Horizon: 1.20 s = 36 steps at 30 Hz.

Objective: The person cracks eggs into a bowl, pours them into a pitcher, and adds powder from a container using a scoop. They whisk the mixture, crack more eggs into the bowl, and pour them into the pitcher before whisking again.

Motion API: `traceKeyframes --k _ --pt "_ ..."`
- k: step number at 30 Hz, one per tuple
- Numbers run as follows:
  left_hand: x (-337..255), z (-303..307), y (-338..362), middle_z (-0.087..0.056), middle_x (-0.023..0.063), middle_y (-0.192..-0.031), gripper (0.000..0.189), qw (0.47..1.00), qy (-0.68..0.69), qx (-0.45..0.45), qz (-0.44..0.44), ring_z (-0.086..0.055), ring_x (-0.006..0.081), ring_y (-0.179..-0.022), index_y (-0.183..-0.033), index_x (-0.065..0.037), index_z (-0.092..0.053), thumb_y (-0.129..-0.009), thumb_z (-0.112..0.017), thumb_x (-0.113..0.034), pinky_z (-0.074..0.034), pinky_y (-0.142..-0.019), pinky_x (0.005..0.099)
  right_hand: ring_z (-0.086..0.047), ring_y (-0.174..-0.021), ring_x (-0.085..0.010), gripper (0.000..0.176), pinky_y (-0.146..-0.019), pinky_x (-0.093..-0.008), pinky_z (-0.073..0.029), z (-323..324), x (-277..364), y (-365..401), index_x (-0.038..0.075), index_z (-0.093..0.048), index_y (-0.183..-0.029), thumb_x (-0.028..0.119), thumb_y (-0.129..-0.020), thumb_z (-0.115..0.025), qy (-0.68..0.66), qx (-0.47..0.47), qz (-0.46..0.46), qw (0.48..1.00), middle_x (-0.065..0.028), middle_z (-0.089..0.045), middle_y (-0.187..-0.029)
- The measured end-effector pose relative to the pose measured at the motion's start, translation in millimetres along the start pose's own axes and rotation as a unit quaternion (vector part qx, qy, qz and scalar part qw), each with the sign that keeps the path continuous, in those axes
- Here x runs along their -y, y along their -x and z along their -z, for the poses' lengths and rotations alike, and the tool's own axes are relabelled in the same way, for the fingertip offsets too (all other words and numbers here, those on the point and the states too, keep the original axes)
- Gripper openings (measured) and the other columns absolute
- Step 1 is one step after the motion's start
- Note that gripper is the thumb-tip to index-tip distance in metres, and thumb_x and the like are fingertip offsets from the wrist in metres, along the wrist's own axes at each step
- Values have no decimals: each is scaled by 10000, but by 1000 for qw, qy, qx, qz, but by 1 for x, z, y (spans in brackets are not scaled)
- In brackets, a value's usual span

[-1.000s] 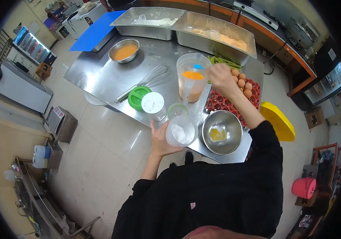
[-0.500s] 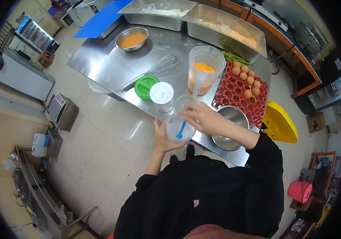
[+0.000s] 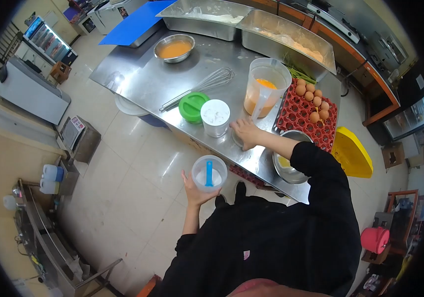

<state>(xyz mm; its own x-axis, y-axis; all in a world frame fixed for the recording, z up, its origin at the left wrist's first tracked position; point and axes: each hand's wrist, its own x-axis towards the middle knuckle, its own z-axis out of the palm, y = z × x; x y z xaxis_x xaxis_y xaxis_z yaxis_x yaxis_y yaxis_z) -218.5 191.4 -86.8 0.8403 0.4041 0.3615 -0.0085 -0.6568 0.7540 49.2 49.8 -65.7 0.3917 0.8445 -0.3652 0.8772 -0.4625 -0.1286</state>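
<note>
Left hand cups clear tub from below, fingers wrapped round it, held over floor, lower centre of frame, off table. In tub: white powder, blue scoop standing upright.

Right hand flat, fingers spread, palm down on round lid at steel table edge, not clasping.

Just left: white-filled jar, green lid.

Above: jug with orange liquid.

Right: red egg tray, steel bowl holding yellow egg.

Glossy tiled floor, steel table
</note>
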Motion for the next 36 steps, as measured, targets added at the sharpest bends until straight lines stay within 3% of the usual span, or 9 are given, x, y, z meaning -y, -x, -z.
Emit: traceKeyframes --k 6,9,15,21,25,29,31,33,36 --pt "4 -11 -16 -579 122 -1091 871 997 65 13 35 -550 290 -1052 -1163 -33 -503 -447 -831 -407 -177 -1050 553 -422 -1154 -441 977 -968 -481 -372 9 6 29 88 -289 -1347 331 -550 -798 -32 -8 27 999 -256 -348 -1273" --pt "6 -7 -24 -574 114 -1101 889 998 49 42 27 -546 285 -1070 -1175 -53 -496 -444 -828 -434 -171 -1043 597 -430 -1116 -385 908 -977 -439 -353 49 20 66 99 -323 -1298 259 -538 -794 -187 -93 39 977 -217 -348 -1236" --pt "1 -10 -45 -603 125 -1057 938 986 83 143 9 -546 299 -1073 -1191 -46 -484 -410 -829 -437 -191 -1043 592 -350 -1201 -319 640 -1012 -415 -297 42 55 112 68 -396 -998 325 -599 -825 -527 -328 48 783 -190 -362 -1235" --pt "-16 -18 -70 -573 137 -1139 971 926 212 310 46 -530 298 -1100 -1236 -27 -460 -412 -850 -361 -267 -1055 444 -357 -1240 -326 604 -1016 -397 -303 42 58 121 83 -374 -967 268 -616 -829 -471 -153 128 859 -203 -352 -1285" --pt "-30 -14 -87 -507 121 -1247 999 776 368 503 98 -489 243 -1153 -1282 -31 -428 -422 -870 -284 -324 -1024 353 -380 -1223 -332 789 -1018 -384 -331 90 50 136 110 -371 -1215 193 -575 -826 -439 -52 206 873 -190 -301 -1298" --pt "-20 -16 -82 -475 99 -1282 1071 667 462 572 124 -454 217 -1188 -1329 -31 -374 -415 -877 -272 -341 -1014 354 -421 -1178 -361 1059 -1010 -390 -369 116 53 136 156 -248 -1399 143 -516 -831 -327 31 335 883 -179 -249 -1307" --pt "-25 -13 -87 -475 100 -1280 1108 618 482 603 148 -444 216 -1200 -1346 -30 -349 -404 -882 -270 -341 -1015 356 -501 -1077 -353 999 -915 -378 -439 124 58 135 138 -281 -1369 264 -549 -837 -280 -5 348 895 -181 -310 -1269" --pt "-34 -5 -97 -479 102 -1274 1074 666 445 587 115 -448 215 -1191 -1332 -28 -366 -417 -874 -275 -344 -1012 361 -536 -1037 -359 992 -883 -390 -455 129 60 132 123 -278 -1369 355 -576 -827 -271 -21 345 899 -197 -370 -1237" --pt "-50 9 -107 -483 117 -1265 1019 781 332 524 71 -463 236 -1169 -1305 -30 -397 -437 -857 -300 -349 -1002 372 -577 -968 -387 988 -825 -409 -477 140 66 129 66 -289 -1355 571 -633 -734 -228 25 173 958 -228 -487 -1122"
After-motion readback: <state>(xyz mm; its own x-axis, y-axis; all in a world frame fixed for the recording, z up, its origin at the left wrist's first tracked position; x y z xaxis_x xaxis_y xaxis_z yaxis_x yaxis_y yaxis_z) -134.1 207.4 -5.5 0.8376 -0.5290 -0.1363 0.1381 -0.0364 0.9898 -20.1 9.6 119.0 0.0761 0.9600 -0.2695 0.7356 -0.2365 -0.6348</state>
